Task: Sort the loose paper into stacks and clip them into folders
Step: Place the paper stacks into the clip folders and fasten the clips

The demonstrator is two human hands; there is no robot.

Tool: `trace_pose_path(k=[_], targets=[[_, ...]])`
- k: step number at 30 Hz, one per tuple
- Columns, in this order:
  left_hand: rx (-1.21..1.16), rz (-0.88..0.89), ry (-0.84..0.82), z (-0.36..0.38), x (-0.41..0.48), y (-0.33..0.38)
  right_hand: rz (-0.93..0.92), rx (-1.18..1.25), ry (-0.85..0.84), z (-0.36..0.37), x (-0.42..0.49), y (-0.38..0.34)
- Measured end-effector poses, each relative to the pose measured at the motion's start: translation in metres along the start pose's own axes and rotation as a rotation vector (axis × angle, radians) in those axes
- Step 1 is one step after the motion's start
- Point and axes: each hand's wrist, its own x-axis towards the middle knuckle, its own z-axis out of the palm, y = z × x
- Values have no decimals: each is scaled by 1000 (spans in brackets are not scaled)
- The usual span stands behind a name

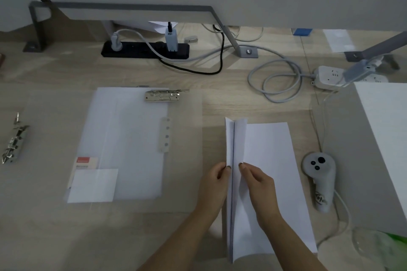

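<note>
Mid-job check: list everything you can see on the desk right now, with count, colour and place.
paper stack: one, white, right of centre, left edge lifted
clear folder: one, translucent, left of centre, flat, white sheets inside
metal clip: one, silver, at the folder's far edge
clip mechanism: one, silver, far left
black power strip: one, far side, plugs in it
white power strip: one, far right
cable: one, grey, coiled beside the white strip
controller: one, grey, right of the paper stack
large sheet: one, white, right edge
left hand: pinches the stack's lifted leaf
right hand: pinches the neighbouring flap
</note>
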Motion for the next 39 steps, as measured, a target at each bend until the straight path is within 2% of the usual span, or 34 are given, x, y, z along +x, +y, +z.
trace_pose_path(k=[3,16,21,29,32,34,36,37,39], targets=[[-33,-3,-42,0,-2,2,-10,45,-16,0,0,2],[-10,34,-36,2,-6,3,-30,61,7,0,1,11],[138,33,87,2,-1,-2,-13,37,66,1,-4,6],[119,-86,141,2,8,-11,42,137,70,-10,-4,3],[327,66,204,7,3,-3,23,154,25,-12,-4,7],[353,123,85,12,-1,4,28,154,4,-12,-4,7],[204,-40,-135,19,-1,8,25,143,-8,-9,-3,7],[182,-99,-179,21,0,8,23,153,-4,-8,-4,7],[251,-152,-148,22,3,6,24,182,-3,-8,-4,6]])
